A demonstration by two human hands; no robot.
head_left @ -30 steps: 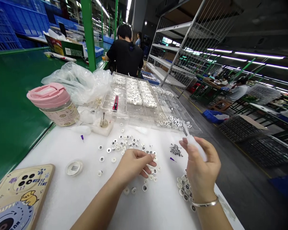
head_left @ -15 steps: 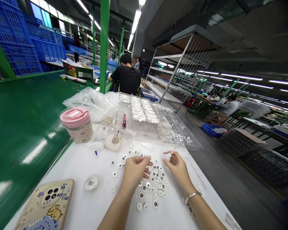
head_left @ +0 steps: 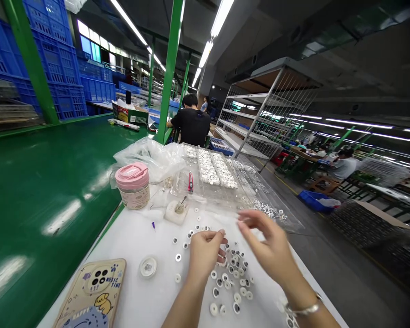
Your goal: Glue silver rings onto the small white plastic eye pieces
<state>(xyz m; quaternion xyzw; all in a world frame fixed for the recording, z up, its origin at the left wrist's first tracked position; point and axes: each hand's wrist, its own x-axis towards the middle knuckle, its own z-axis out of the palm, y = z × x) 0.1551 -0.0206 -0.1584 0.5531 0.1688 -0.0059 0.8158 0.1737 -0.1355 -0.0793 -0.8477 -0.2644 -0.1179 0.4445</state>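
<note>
Small round plastic eyes with dark pupils (head_left: 230,278) lie scattered on a white foam sheet (head_left: 140,241). My left hand (head_left: 205,253) sits among them, its fingers curled and pinched together; I cannot see anything between them. My right hand (head_left: 269,246) hangs over the pile with its fingers apart, holding nothing. Beyond both hands stands a clear compartment tray (head_left: 212,180) of more eyes, with a red utility knife (head_left: 190,182) in it. A white block with a metal pin tool (head_left: 176,212), a pink-lidded jar (head_left: 133,184), a tape roll (head_left: 148,267) and a decorated phone case (head_left: 95,294) lie nearby.
A crumpled plastic bag (head_left: 146,159) lies behind the jar. A green workbench (head_left: 37,218) runs along the left, below stacked blue crates (head_left: 54,59). A person in a black shirt (head_left: 191,125) works farther along. Wire shelving (head_left: 266,114) stands to the right.
The white squeeze bottle seen earlier in my right hand is gone from it. That hand now hangs higher over the eyes, fingers apart. The view has tilted upward and swung left.
</note>
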